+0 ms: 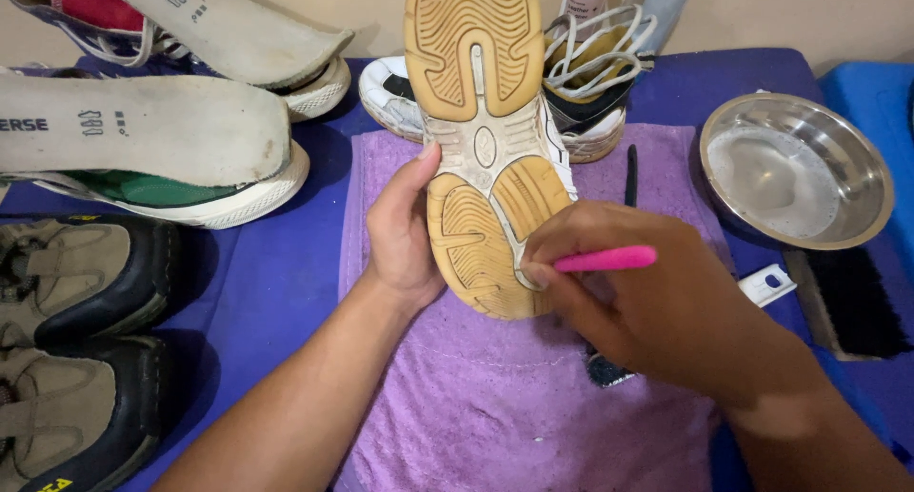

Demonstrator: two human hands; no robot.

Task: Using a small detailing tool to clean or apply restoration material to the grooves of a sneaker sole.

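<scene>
On a purple towel [495, 416] over blue cloth [276, 273], the left hand [400, 230] grips an upturned sneaker [481, 140]; the right hand [647, 297] pinches a pink brush handle [606, 259] against its sole.

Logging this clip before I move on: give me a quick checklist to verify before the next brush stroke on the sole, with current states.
1. Left hand steadies the shoe, sole facing up: ok.
2. Right hand grips the pink brush: ok.
3. Brush tip against the sole near the heel edge: cannot tell, fingers hide it.
4. Towel lies under the shoe: ok.
5. Bowl of soapy water stands beside the right hand: ok.
6. Sole free of dirt: not ok, grime shows in the white middle part.
</scene>
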